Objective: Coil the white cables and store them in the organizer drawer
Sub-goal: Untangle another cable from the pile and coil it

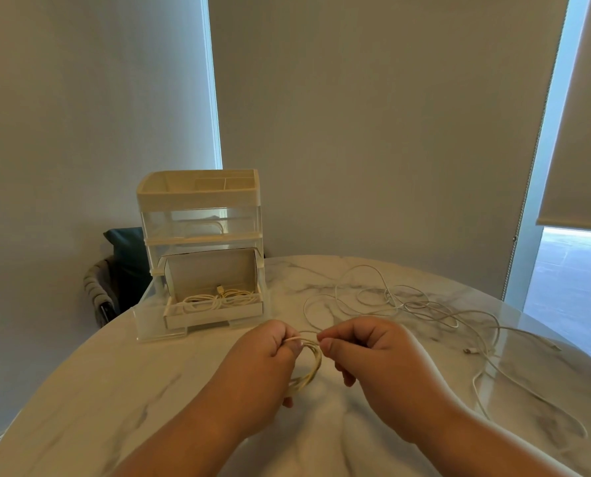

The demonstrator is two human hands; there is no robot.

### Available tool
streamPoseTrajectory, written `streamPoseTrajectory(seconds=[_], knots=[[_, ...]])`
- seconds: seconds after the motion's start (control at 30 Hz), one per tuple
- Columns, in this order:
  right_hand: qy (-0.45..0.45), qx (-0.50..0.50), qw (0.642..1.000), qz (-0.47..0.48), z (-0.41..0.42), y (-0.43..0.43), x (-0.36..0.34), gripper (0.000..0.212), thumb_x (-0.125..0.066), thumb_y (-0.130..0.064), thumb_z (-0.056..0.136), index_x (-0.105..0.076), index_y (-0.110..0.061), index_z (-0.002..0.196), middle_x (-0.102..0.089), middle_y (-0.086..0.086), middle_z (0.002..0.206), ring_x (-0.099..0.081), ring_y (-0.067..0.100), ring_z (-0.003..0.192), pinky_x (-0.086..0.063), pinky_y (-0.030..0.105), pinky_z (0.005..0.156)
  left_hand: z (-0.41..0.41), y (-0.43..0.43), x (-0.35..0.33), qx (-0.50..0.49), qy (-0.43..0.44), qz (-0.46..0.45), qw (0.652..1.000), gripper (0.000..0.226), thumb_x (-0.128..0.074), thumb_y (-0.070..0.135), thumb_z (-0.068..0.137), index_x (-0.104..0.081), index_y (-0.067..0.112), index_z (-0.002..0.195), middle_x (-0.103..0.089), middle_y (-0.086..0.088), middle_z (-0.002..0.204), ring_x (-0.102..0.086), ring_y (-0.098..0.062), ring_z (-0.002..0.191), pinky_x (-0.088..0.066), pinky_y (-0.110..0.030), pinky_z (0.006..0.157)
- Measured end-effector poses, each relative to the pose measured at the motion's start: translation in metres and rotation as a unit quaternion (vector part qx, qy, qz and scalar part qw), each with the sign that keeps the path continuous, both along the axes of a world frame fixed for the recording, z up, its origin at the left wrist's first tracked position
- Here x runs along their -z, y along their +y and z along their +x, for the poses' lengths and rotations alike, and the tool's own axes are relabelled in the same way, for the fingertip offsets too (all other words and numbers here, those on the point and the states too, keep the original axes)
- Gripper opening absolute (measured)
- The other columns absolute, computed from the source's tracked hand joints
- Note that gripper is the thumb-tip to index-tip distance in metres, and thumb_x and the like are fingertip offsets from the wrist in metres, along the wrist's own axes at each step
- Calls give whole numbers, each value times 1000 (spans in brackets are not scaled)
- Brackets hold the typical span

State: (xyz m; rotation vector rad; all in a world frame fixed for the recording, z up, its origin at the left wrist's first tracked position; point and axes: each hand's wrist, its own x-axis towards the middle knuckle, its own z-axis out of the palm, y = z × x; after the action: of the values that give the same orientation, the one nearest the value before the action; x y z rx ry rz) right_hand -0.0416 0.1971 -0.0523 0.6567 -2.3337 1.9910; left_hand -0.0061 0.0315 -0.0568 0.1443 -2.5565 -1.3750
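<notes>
Over the table point(149, 390), left hand point(263, 359) grips the cable coil point(317, 361), right hand point(366, 349) seemingly pinching its strand.

Glossy white marble with grey veins for the table point(184, 390), glare-lit at right of frame. Clear shiny plastic for the organizer point(201, 220) walls at centre left, matt cream plastic for its tray point(197, 196) and drawer point(215, 313). Smooth white plastic sheathing on the cables point(412, 305); matt cloth on the blinds point(373, 115) behind.
</notes>
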Motion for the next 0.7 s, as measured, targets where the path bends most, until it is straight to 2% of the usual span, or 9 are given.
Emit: streamPoseTrajectory(seconds=[0.1,0.2,0.27,0.33,0.37,0.43,0.53,0.6,0.7], knots=[[-30,2,1000,-6,-3,0,1,17,-71,-19,85,-79,-32,76,-67,-2,63,-54,13,57,-51,33,66,1,1,-3,16,-3,86,996,21,-49,19,99,-68,19,91,-58,5,61,-58,-12,49,-55,-38,55],[-13,28,999,24,-6,3,1,13,-72,-23,87,-77,-35,89,-67,-3,67,-56,8,58,-54,34,66,4,-1,-9,35,-22,156,987,27,-44,-1,91,-70,6,91,-53,-13,70,-57,-20,55,-52,-29,52],[20,50,996,69,-9,6,2,16,-68,-26,92,-73,-39,101,-70,-8,75,-60,-1,64,-54,27,67,5,-1,-10,54,-37,165,984,29,-43,-3,89,-72,4,91,-54,-21,76,-58,-22,57,-53,-29,55],[56,67,989,117,-11,8,1,19,-63,-26,96,-72,-40,105,-72,-21,92,-63,-10,86,-47,11,74,5,0,-9,73,-55,182,979,30,-44,-4,90,-72,5,94,-55,-18,73,-56,-22,58,-55,-33,57],[65,71,987,129,-11,9,1,20,-62,-25,96,-72,-40,105,-71,-24,99,-61,-12,95,-44,8,78,5,1,-9,78,-60,179,979,30,-44,-4,90,-72,5,96,-58,-18,73,-57,-21,59,-58,-35,60],[70,69,985,143,-12,9,0,21,-60,-24,97,-73,-40,105,-70,-25,102,-60,-12,100,-42,7,80,3,2,-6,75,-63,154,983,30,-47,-3,90,-73,10,98,-69,-17,81,-65,-20,62,-60,-41,70],[63,52,984,158,-14,9,1,21,-59,-24,98,-73,-39,103,-72,-24,96,-62,-13,92,-43,11,78,1,1,-3,71,-58,129,987,30,-50,2,93,-73,19,98,-73,-10,85,-69,-19,69,-61,-44,76],[37,36,988,143,-16,9,2,21,-59,-24,97,-75,-38,98,-72,-23,85,-61,-13,75,-43,14,73,2,1,-2,75,-46,119,989,29,-47,2,96,-72,17,99,-69,-5,77,-64,-13,65,-60,-34,68],[-37,1,996,87,-16,9,2,22,-62,-20,94,-78,-33,88,-67,-12,68,-55,5,58,-45,26,64,2,2,-1,60,-12,55,997,28,-48,7,96,-69,26,96,-65,8,77,-60,-3,66,-49,-20,62]])
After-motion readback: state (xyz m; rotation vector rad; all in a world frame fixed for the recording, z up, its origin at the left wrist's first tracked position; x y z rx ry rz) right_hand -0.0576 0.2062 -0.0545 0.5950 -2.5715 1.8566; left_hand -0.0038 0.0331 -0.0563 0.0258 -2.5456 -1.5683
